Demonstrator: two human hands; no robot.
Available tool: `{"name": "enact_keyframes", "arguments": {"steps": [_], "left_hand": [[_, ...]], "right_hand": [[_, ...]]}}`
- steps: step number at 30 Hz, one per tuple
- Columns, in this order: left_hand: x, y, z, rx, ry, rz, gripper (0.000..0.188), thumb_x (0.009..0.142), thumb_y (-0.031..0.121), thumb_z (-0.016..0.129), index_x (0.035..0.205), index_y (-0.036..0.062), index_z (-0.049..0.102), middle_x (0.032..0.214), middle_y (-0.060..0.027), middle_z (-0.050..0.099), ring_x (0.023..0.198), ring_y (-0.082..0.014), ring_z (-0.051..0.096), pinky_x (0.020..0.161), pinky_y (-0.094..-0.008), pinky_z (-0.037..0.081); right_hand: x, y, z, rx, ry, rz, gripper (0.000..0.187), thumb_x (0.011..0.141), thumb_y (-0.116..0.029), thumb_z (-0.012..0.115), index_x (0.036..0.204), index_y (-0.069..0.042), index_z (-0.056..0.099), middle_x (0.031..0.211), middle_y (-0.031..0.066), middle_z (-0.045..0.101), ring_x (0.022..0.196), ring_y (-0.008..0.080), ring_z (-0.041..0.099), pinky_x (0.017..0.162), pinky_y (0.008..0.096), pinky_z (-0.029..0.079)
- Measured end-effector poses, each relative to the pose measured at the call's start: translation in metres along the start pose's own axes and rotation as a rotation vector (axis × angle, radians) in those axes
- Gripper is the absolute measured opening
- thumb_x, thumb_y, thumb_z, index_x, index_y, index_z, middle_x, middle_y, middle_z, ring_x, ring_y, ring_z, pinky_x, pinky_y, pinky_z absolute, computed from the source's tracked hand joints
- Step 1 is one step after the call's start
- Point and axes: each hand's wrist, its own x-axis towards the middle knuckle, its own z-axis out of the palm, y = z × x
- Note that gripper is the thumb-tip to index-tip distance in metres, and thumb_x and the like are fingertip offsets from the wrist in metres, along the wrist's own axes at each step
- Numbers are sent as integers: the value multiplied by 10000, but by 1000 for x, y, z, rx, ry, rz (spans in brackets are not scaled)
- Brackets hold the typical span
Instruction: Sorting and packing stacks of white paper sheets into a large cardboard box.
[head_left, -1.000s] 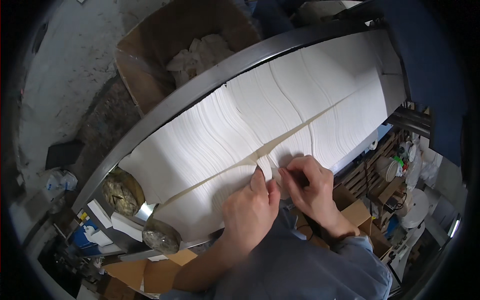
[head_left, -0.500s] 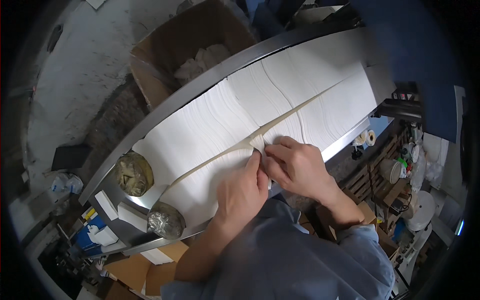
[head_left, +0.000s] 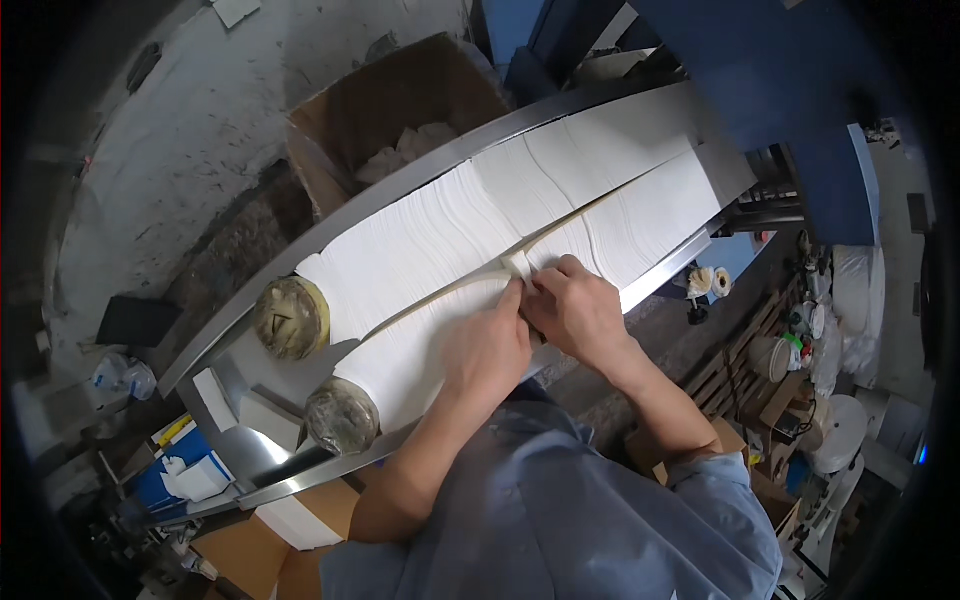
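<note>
Two long rows of white folded paper sheets, packed on edge, lie side by side along a metal trough: a far row [head_left: 420, 245] and a near row [head_left: 640, 225]. Both my hands are at a break in the near row, close together. My left hand [head_left: 487, 350] is closed at the end of the left part, its index finger pressed against the sheets. My right hand [head_left: 578, 308] has curled fingers gripping a small bunch of folded sheets [head_left: 518, 264] that stands up in the break. Its fingertips are partly hidden.
Two round tape-wrapped blocks [head_left: 291, 318] stand at the rows' left ends. White blocks [head_left: 268, 418] lie beside them. A cardboard box [head_left: 345, 95] with crumpled paper sits beyond the trough's metal rim [head_left: 400, 165]. Blue machinery [head_left: 740, 60] rises at upper right; an open carton [head_left: 235, 550] is lower left.
The whole view has shifted slightly. My right hand has curled more tightly and drawn closer to the left, and the standing bunch of sheets looks narrower between my hands.
</note>
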Motion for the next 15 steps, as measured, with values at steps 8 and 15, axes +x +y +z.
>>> {"name": "enact_keyframes", "arguments": {"steps": [8, 15], "left_hand": [[-7, 0, 0, -24, 100, 36, 212, 937, 169, 576, 1089, 38, 645, 755, -217, 705, 704, -436, 696, 651, -557, 546], [5, -8, 14, 98, -61, 15, 222, 942, 176, 549, 1027, -6, 644, 847, -237, 723, 846, -419, 715, 789, -515, 556]], "right_hand": [[-33, 23, 7, 463, 297, -63, 157, 820, -50, 765, 959, -5, 708, 844, 100, 587, 661, 193, 593, 600, 316, 482], [-63, 19, -15, 276, 722, -292, 322, 749, 72, 756, 1050, -36, 722, 934, 93, 579, 801, 209, 583, 688, 296, 478]]}}
